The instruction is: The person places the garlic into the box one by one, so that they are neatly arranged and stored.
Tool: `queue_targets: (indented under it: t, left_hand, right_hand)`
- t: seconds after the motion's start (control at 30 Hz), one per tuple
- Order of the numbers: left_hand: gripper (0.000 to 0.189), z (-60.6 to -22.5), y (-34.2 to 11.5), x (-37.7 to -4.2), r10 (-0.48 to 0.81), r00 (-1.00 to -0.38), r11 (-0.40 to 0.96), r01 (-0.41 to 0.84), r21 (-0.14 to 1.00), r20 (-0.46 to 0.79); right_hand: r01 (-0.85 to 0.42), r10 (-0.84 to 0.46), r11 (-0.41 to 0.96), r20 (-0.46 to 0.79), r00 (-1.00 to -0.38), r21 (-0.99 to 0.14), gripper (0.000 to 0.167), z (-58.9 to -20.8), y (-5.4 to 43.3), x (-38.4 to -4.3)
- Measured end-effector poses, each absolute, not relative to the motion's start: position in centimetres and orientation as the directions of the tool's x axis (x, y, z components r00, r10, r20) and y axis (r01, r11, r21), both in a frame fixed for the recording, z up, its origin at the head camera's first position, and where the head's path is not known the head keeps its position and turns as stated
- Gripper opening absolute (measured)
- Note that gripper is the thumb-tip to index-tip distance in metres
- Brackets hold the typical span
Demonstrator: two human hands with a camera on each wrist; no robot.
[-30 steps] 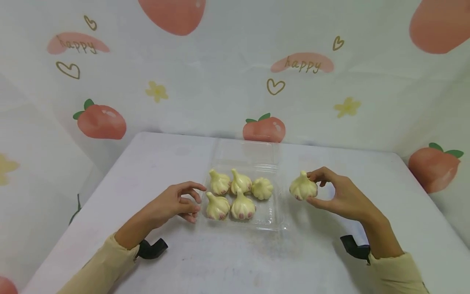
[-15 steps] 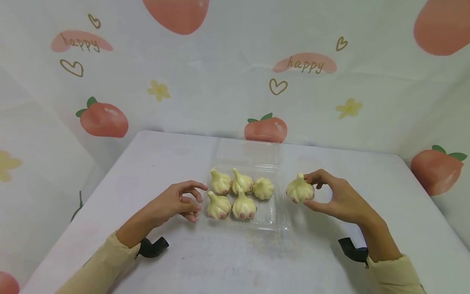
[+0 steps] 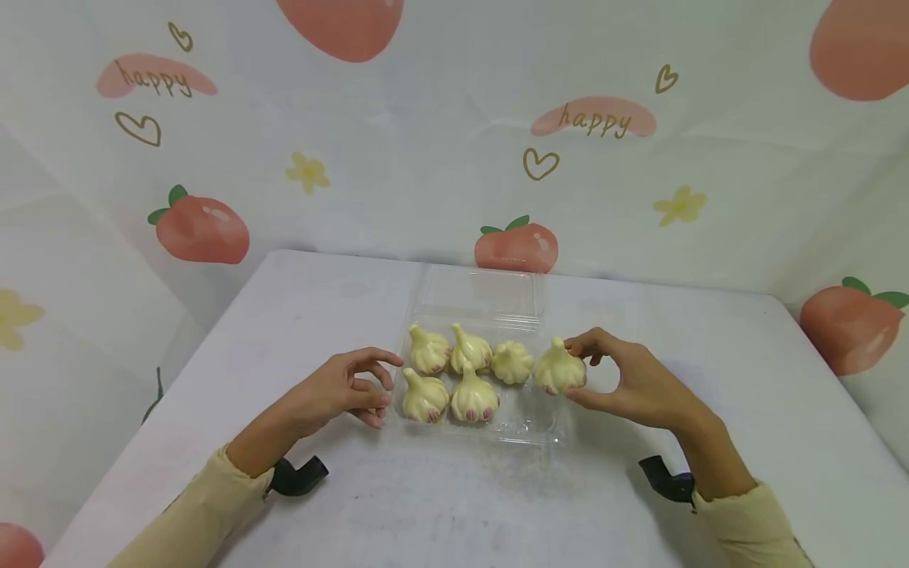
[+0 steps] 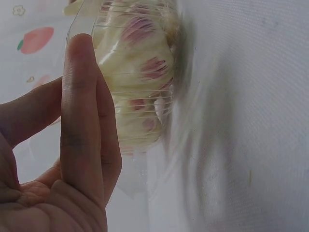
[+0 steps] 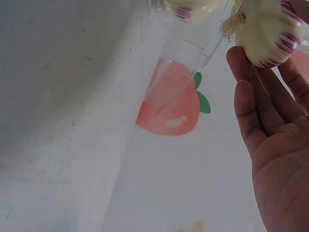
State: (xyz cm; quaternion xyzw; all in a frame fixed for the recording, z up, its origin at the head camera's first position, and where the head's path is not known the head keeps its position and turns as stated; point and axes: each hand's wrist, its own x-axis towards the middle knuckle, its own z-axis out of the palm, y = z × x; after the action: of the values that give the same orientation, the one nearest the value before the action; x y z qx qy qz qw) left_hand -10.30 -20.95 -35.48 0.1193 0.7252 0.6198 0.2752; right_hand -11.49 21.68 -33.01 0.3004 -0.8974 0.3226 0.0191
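Note:
A clear plastic clamshell box [image 3: 507, 430] lies with its lid folded back, holding several pale garlic bulbs [image 3: 474, 398] with purple streaks, in two rows. My right hand [image 3: 628, 379] pinches another garlic bulb [image 3: 560, 368] between thumb and fingers, over the box's right side. The right wrist view shows this bulb [image 5: 265, 31] with its root tuft, cut off by the frame's edge. My left hand [image 3: 341, 392] is at the box's left side, fingers loosely bent. In the left wrist view, a fingertip [image 4: 81, 48] meets the clear plastic wall.
The white table [image 3: 398, 505] has a fabric backdrop [image 3: 426, 142] with printed peaches behind it. The transparent lid [image 3: 479, 292] lies toward the backdrop. Black wrist mounts [image 3: 300, 476] sit below both wrists.
My right hand has moved left with the garlic bulb, from beside the box to over its right side. The left hand has stayed at the box's left side.

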Motion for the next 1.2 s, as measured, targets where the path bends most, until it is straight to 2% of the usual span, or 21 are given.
queue_targets:
  t: [0.53, 0.83, 1.2]
  left_hand:
    - [0.059, -35.0, -20.9, -10.2, 0.514, -0.821, 0.201, -0.167, 0.965, -0.249]
    - [0.059, -35.0, -20.9, -10.3, 0.512, -0.822, 0.200, -0.168, 0.965, -0.249]
    - [0.057, -35.1, -20.9, -10.1, 0.518, -0.817, 0.203, -0.173, 0.964, -0.256]
  right_hand:
    - [-0.583, -0.560, 0.581, 0.240, -0.793, -0.567, 0.043, -32.5, 20.6, -11.6]
    - [-0.581, -0.592, 0.538, 0.216, -0.776, -0.611, 0.039, -32.8, 19.5, -11.7]
    - [-0.560, -0.582, 0.570, 0.186, -0.792, -0.601, 0.045, -34.0, 18.7, -11.2]
